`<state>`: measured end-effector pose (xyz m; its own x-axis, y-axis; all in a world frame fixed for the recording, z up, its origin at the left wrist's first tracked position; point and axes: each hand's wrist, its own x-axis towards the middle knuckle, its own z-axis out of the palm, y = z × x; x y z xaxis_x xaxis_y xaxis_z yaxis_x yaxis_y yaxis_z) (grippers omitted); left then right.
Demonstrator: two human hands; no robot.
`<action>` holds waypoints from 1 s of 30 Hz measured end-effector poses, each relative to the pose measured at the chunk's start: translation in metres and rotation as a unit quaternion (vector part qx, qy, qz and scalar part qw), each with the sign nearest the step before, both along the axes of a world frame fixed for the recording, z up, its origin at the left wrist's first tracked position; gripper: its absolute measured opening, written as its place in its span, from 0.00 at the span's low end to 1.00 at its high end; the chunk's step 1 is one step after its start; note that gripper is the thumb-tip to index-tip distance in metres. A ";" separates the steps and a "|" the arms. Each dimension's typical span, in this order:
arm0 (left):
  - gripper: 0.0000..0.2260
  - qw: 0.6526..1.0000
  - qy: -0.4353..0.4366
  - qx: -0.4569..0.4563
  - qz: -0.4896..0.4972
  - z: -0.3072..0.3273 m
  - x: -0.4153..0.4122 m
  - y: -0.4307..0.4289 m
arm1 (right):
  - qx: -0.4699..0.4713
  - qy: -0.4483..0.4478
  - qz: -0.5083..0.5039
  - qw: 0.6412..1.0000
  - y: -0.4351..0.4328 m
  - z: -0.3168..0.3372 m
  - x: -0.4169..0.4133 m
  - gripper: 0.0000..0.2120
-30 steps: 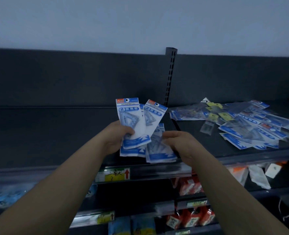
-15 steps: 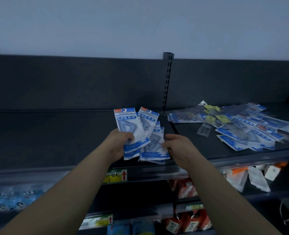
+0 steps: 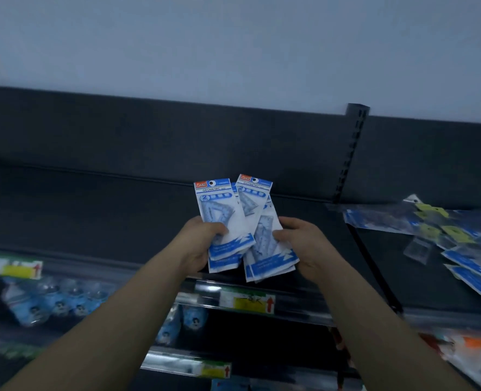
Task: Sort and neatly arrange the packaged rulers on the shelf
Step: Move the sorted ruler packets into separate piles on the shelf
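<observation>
My left hand (image 3: 202, 245) and right hand (image 3: 304, 244) each pinch a fan of ruler packets (image 3: 222, 218) above the shelf (image 3: 106, 221).
I hold their lower edges; they seem light, glossy and slippery, so I'd squeeze flat there. A loose pile (image 3: 465, 249) lies well right of my grip.

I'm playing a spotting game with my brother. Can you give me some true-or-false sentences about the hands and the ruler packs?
1. The left hand and the right hand each hold ruler packs. True.
2. The held packs are red and green. False: they are mostly blue and white.
3. A messy pile of packs lies on the shelf, off to the right. True.
4. The shelf is white. False: it is dark.
5. The price label below the hands has a red arrow. True.
</observation>
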<state>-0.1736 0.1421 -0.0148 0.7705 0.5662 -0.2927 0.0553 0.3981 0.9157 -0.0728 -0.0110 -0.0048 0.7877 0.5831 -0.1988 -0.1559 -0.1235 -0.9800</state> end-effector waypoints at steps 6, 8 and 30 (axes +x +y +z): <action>0.09 0.998 0.007 0.026 0.055 0.007 -0.059 0.066 | 0.001 0.009 0.047 0.999 0.088 0.001 -0.035 0.11; 0.08 0.997 0.021 0.045 0.064 0.010 -0.078 0.091 | 0.002 0.016 0.058 0.998 0.117 0.001 -0.049 0.12; 0.17 0.868 0.203 0.453 -0.010 -0.021 -0.094 0.267 | -0.136 -0.232 -0.090 0.959 0.281 -0.045 -0.099 0.20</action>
<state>-0.2674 0.4093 -0.0355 0.7198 0.6940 0.0163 0.4458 -0.4801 0.7555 -0.1714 0.2704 -0.0498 0.9115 0.4051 0.0715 0.2457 -0.3966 -0.8845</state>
